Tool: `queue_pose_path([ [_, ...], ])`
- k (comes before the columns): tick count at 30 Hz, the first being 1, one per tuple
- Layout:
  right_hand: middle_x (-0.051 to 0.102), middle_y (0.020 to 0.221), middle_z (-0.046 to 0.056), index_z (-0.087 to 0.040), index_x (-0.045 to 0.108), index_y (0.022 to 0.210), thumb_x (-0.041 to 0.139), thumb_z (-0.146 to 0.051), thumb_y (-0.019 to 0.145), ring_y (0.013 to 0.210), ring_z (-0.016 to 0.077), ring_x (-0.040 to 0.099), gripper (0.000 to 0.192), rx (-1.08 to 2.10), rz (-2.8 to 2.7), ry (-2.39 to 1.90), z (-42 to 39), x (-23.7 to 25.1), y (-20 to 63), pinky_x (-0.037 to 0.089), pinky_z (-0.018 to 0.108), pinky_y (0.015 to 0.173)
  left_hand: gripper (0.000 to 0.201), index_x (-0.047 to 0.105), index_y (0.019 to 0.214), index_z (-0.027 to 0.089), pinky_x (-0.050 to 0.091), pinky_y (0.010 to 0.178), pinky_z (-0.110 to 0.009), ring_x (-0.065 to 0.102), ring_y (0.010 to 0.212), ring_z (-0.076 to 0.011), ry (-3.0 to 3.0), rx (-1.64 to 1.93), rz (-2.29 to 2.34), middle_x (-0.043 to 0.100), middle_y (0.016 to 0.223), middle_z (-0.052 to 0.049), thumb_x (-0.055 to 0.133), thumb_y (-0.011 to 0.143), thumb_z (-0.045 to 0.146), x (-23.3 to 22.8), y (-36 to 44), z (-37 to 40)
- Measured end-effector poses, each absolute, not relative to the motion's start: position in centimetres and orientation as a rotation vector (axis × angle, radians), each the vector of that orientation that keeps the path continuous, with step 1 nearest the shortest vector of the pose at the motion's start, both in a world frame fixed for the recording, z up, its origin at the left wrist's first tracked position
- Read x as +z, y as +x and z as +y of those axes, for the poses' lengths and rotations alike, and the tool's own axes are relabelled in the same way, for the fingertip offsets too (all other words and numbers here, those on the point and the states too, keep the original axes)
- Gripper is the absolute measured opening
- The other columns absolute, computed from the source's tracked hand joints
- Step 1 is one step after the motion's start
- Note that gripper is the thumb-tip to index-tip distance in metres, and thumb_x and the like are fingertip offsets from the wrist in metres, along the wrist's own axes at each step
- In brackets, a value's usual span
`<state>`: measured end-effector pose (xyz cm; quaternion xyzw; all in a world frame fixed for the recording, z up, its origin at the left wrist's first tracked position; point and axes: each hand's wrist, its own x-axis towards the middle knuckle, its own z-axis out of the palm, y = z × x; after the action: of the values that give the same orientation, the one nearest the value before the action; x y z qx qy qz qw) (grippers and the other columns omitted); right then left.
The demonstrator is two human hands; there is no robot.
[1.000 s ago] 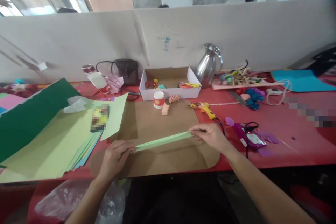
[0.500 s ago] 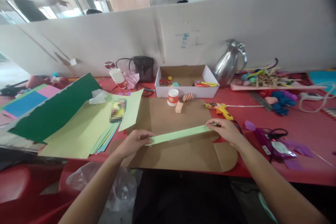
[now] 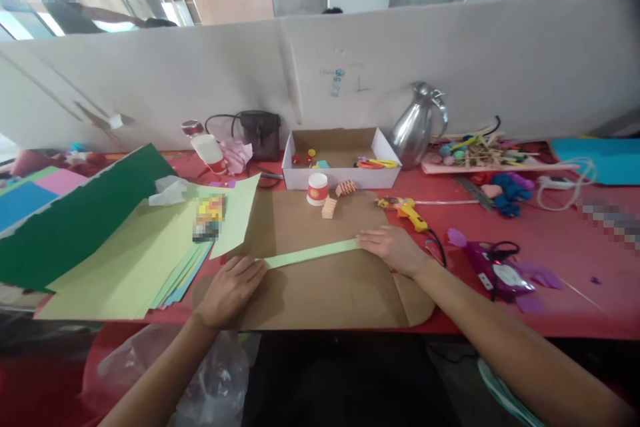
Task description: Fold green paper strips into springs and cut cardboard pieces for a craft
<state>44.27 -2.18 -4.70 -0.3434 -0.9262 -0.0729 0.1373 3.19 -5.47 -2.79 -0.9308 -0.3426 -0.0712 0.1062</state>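
A narrow light-green paper strip point(image 3: 313, 253) stretches between my hands, low over or on the brown cardboard sheet point(image 3: 320, 300). My left hand point(image 3: 237, 287) is closed on its left end, with the knuckles up and the thumb hidden. At the other end, my right hand point(image 3: 393, 248) has its fingers together over the strip, and its thumb cannot be seen. Beyond the strip stand a red and white paper cup point(image 3: 317, 189) and two small folded paper pieces, one plain peach point(image 3: 329, 207) and one striped point(image 3: 345, 187).
Coloured paper sheets point(image 3: 115, 253) are stacked at left. A yellow glue gun point(image 3: 413, 215) lies right of the cardboard, near a purple packet point(image 3: 500, 273). Behind are a white box point(image 3: 340, 178), a steel jug point(image 3: 415, 123) and a dark bag point(image 3: 260, 137). A partition point(image 3: 200, 80) closes off the back.
Both hands have turned from fingertip pinches at the strip's ends to palms facing down over them. The strip appears lower and flatter. The view has shifted slightly right.
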Motion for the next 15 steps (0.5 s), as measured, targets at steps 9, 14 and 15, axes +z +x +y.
queue_pose_path([
  [9, 0.066, 0.124, 0.002, -0.026, 0.066, 0.118, 0.053, -0.008, 0.090, 0.122, 0.0268, 0.057, 0.036, -0.186, -2.623, -1.175, -3.1, -5.4, 44.4, 0.049, 0.047, 0.092, 0.031, 0.068, 0.095, 0.014, 0.045, 0.084, -0.040, 0.058, 0.094, -0.0268, -2.642, 0.079, -1.279, 0.064, 0.098, -0.014, 0.041, 0.083, 0.002, -2.7, 6.0, -6.4],
  [14, 0.066, 0.123, 0.002, -0.029, 0.065, 0.120, 0.055, -0.009, 0.089, 0.118, 0.0258, 0.058, 0.038, -0.146, -2.598, -1.179, -3.1, -5.6, 44.3, 0.048, 0.048, 0.093, 0.039, 0.064, 0.106, 0.022, 0.045, 0.067, -0.033, 0.058, 0.076, -0.0217, -2.614, 0.109, -1.355, 0.060, 0.082, -0.007, 0.041, 0.082, 0.002, -0.9, 8.4, -5.1],
  [15, 0.066, 0.124, 0.002, -0.029, 0.065, 0.121, 0.055, -0.009, 0.089, 0.116, 0.0251, 0.058, 0.039, -0.142, -2.600, -1.176, -3.0, -5.6, 44.3, 0.050, 0.046, 0.091, 0.031, 0.066, 0.096, 0.021, 0.045, 0.067, -0.033, 0.058, 0.075, -0.0216, -2.657, 0.101, -1.327, 0.060, 0.080, -0.007, 0.044, 0.083, 0.005, -0.5, 9.4, -4.4],
])
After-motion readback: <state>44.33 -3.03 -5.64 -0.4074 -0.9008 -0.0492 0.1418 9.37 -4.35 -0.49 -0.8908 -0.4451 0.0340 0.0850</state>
